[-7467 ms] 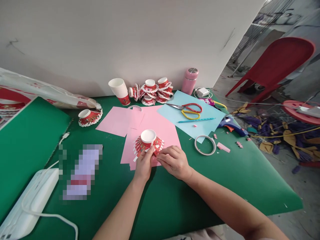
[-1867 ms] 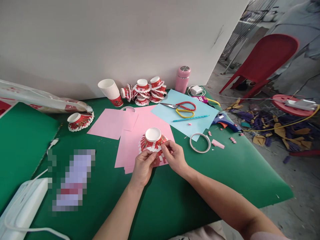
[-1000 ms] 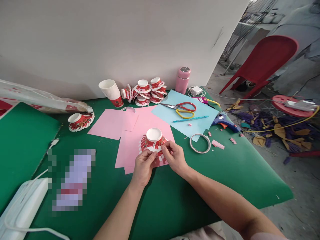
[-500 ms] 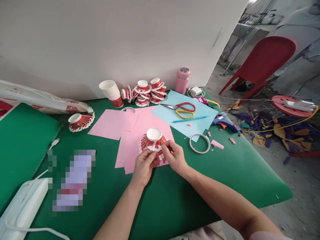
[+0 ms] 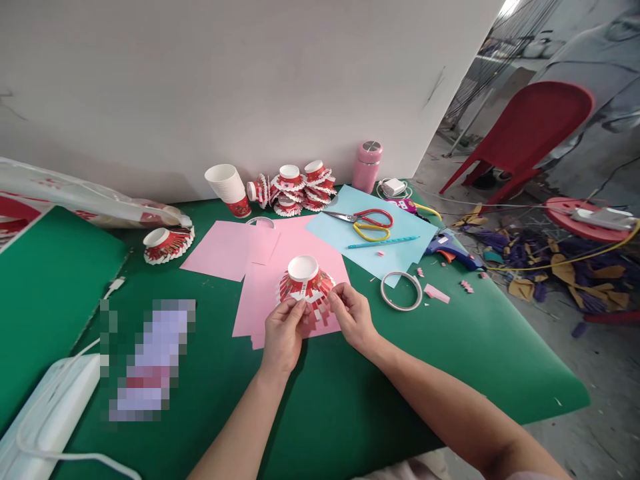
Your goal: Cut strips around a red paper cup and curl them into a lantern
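A red-and-white paper cup stands upside down, its side cut into strips that flare outward. Pink paper sheets lie beneath it. At the near left of the strips, my left hand is closed in a pinch on the cup's fringe. My right hand is also pinched, at the right edge of the strips; its fingertips partly hide what they grip. Beyond the cup, scissors with red and yellow handles and a blue pencil rest on light blue paper.
Several cut cups are piled by the wall beside stacked cups and a pink flask. Another cut cup lies left. A tape roll, paper scraps and a glue gun are right.
The cup has shifted slightly left and turned a little. My hands have drawn slightly apart, the right one moving right. The view has shifted a little.
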Tool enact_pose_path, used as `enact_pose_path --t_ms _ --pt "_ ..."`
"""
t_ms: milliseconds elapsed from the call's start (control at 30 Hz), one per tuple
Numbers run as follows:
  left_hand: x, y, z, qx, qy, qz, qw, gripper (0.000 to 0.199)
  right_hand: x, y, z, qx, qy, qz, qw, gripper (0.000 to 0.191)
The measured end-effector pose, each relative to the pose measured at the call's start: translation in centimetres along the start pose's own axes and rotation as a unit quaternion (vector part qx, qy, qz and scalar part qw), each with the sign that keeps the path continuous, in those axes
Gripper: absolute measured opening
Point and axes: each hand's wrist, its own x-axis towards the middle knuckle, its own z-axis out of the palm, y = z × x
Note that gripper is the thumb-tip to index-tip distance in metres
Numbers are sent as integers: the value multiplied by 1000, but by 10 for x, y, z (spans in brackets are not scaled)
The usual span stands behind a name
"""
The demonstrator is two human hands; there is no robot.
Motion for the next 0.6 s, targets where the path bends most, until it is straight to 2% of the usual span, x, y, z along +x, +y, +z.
enact_pose_path --t_ms 100,167,400,500,600 --pt "2 4 -1 -10 14 24 1000 22 -1 -4 1 -20 -39 10 999 32" --pt "2 6 -2 -10 17 38 999 22 -2 -6 3 -9 -60 21 998 28" --pt "0 6 -1 -2 31 54 998 22 -5 -6 11 67 -65 59 994 21" --pt "-1 3 -1 15 44 59 997 21 -6 -6 13 102 -80 87 988 23" --pt "-4 0 -1 35 31 63 997 19 -5 -6 16 145 -82 114 979 30"
